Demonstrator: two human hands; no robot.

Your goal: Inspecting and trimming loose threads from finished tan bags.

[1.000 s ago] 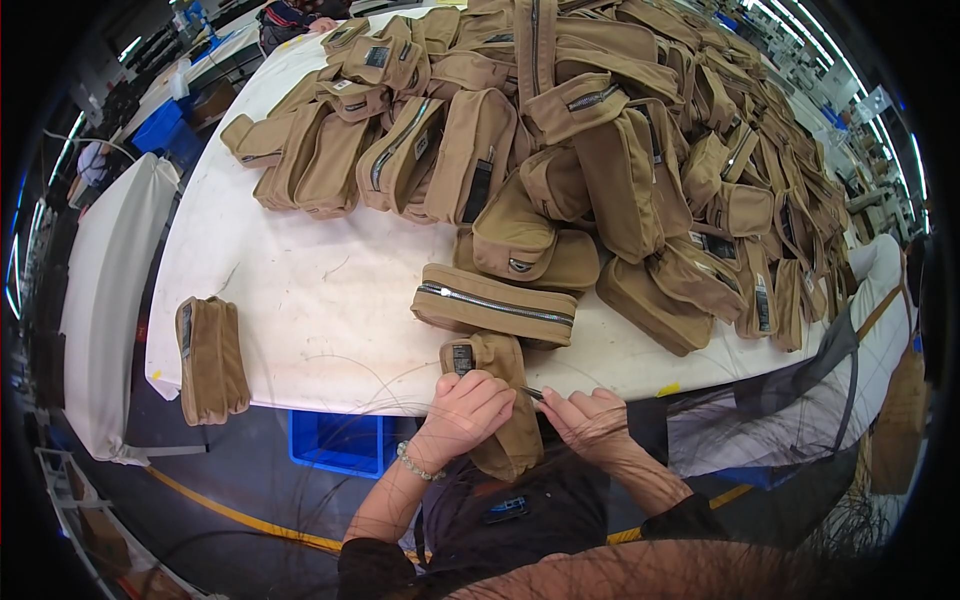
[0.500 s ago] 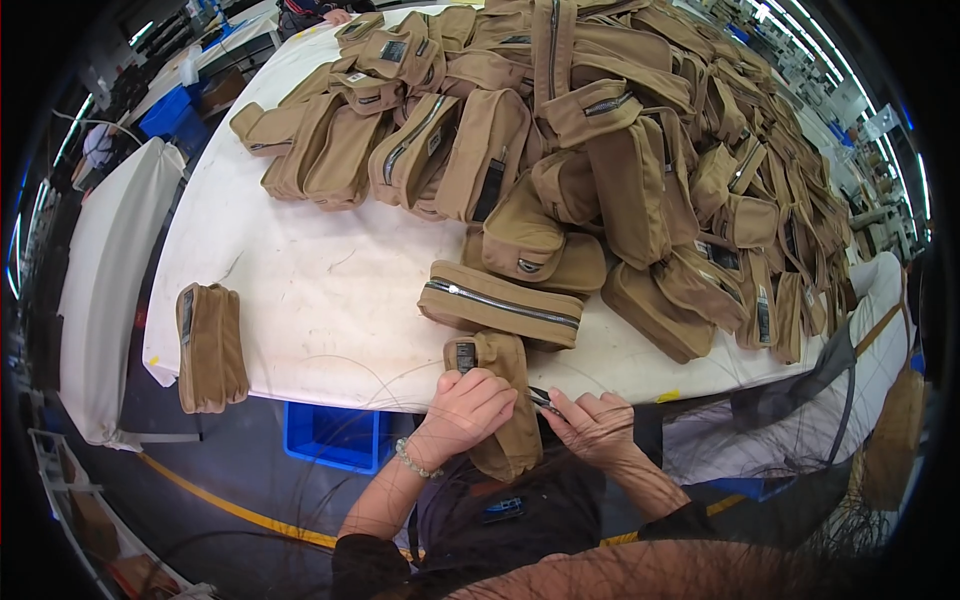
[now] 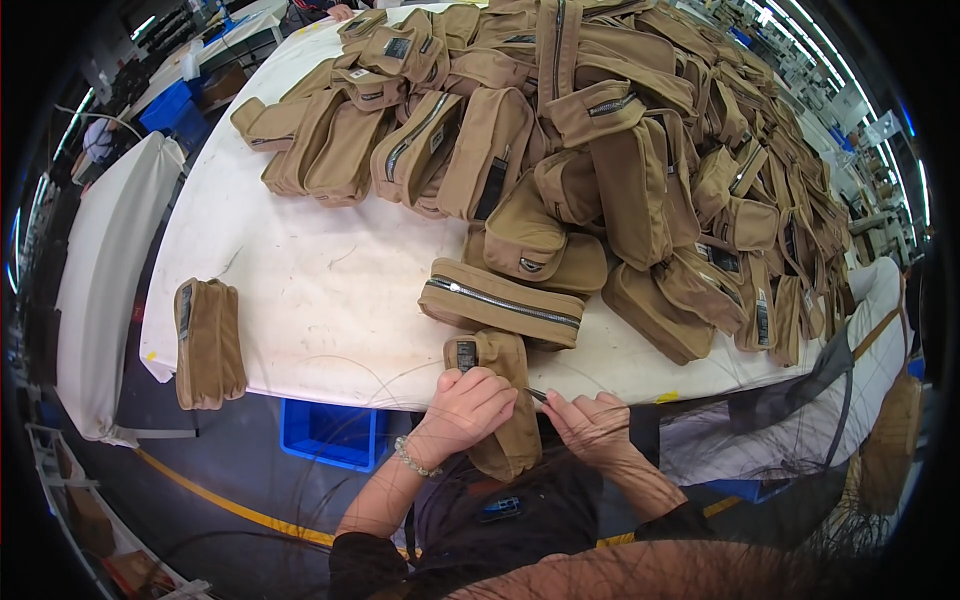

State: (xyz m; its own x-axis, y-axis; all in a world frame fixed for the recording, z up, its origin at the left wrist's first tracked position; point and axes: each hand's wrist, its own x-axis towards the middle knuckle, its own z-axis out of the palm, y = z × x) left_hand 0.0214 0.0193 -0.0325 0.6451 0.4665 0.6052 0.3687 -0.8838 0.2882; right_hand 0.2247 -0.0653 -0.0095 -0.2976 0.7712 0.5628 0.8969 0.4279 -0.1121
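Brown pouch point(image 3: 515, 435), six o'clock: your left grip point(image 3: 468, 410) clasps it, your right grip point(image 3: 590, 425) pinches a dark tool point(image 3: 538, 395); work on it looks unfinished. Pouch heap point(image 3: 628, 185), one o'clock: done or pending, cannot tell.

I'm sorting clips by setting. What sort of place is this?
Likely a sewn-goods workshop or factory: a heap of matching brown pouches on a white-covered table, one more pouch gripped in the person's left hand, and a yellow line marked on the floor.

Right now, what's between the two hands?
In the head view: part of the brown pouch gripped by the left hand, plus a slim dark tool protruding from the right hand.
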